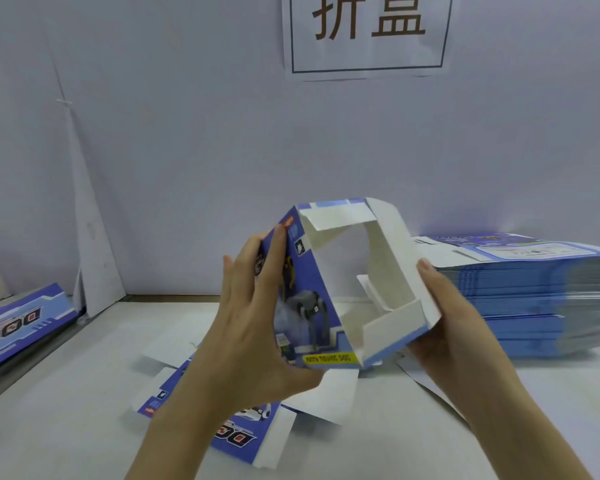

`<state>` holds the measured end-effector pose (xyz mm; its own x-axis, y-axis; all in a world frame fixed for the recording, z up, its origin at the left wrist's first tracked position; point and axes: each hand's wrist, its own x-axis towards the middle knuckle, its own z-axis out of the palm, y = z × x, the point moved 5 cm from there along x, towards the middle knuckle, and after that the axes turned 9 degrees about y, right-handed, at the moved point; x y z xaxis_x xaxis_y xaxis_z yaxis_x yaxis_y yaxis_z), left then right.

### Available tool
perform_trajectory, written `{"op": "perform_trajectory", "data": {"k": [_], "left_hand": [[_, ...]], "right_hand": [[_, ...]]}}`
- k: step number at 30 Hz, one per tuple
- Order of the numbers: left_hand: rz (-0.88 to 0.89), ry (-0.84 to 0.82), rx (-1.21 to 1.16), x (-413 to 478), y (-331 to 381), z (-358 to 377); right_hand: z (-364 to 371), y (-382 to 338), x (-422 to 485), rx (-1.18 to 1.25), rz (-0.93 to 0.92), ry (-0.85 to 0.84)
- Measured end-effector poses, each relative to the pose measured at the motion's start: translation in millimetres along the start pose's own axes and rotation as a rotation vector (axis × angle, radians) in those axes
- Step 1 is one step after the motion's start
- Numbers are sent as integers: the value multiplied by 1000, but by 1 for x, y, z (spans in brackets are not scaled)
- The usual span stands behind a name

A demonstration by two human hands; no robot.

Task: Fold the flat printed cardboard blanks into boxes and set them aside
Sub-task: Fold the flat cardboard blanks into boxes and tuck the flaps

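**A:** Far left?
**B:** Blue printed carton [18,327], lying at the table [84,393] edge.
**A:** Left hand?
**B:** Left hand [253,327] grips the half-formed box [343,289] by its printed side. Fingers are spread over the panel, thumb hooked under the lower corner.
**A:** Where's the box?
**B:** Held above the table, open end facing the camera, white inside showing. Flat blank [229,420] lies beneath.
**A:** Right side?
**B:** Right hand [454,323] clasps the white right wall, fingers together behind it. Stack of blanks [541,292] sits beyond.
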<state>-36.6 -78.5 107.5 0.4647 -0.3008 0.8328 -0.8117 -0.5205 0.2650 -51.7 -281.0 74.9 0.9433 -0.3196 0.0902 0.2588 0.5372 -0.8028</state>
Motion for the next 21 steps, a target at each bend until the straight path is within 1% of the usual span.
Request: {"op": "perform_trajectory", "data": {"k": [2, 4, 6, 8, 10, 13, 14, 16, 17, 19, 21], "left_hand": [[39, 32, 24, -3, -5, -3], [16, 48, 42, -2, -6, -9], [-3, 19, -3, -2, -2, -11], [-2, -15, -37, -2, 2, -11], [7, -7, -46, -3, 4, -11], [15, -5, -49, -4, 6, -10], [10, -11, -40, -4, 7, -9], [14, -8, -1, -3, 6, -8], [29, -7, 38, -3, 6, -6], [60, -11, 123, -3, 6, -2], [46, -25, 131, -3, 6, 2]], "right_hand": [[-9, -16, -1, -45, -208, 138], [-11, -33, -6, -123, -438, 206], [-15, -42, -10, -211, -615, 251], [-13, -45, -15, -277, -720, 267], [-11, -45, -17, -328, -794, 274], [-7, -49, -23, -461, -964, 261], [-8, -50, -23, -464, -971, 256], [-7, -52, -21, -391, -876, 211], [-6, -51, -18, -319, -783, 151], [-1, -45, -13, -133, -539, 9], [3, -40, -12, -33, -391, -53]]}}
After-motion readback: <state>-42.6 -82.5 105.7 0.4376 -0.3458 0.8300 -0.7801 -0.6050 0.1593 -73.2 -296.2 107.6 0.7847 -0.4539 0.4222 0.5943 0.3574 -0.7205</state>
